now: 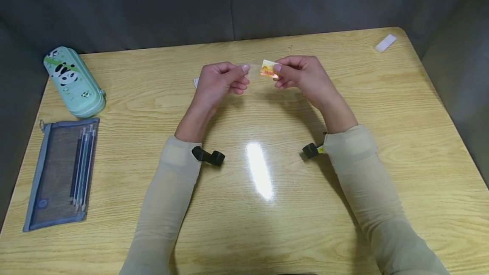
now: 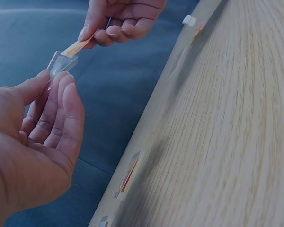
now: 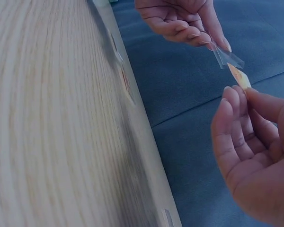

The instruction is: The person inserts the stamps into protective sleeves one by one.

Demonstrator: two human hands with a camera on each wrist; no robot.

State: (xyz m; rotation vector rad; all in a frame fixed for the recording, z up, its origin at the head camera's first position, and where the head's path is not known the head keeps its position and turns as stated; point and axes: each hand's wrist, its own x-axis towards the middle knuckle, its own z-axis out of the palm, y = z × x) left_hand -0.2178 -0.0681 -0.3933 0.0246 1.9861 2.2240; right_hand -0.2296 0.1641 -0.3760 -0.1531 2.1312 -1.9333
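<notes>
My left hand (image 1: 219, 82) pinches a small clear plastic sleeve (image 2: 62, 64) between thumb and fingers above the far part of the table. The sleeve's mouth spreads open toward the right. My right hand (image 1: 303, 74) pinches a small yellow-and-orange printed card (image 1: 268, 69) by its right end. The card's free end lies right at the sleeve's mouth; whether it is inside cannot be told. Behind the left hand, a small white-and-blue piece (image 1: 196, 82) shows only in part. The left wrist view shows a flat piece with a red stripe (image 2: 128, 176) on the table.
A mint panda pencil case (image 1: 74, 82) lies at the far left. Nearer on that side is a blue-edged mesh pouch (image 1: 57, 160) with several pencils (image 1: 83, 166). A white eraser-like block (image 1: 385, 43) sits near the back right corner. Dark curtains (image 1: 153, 7) hang behind the table.
</notes>
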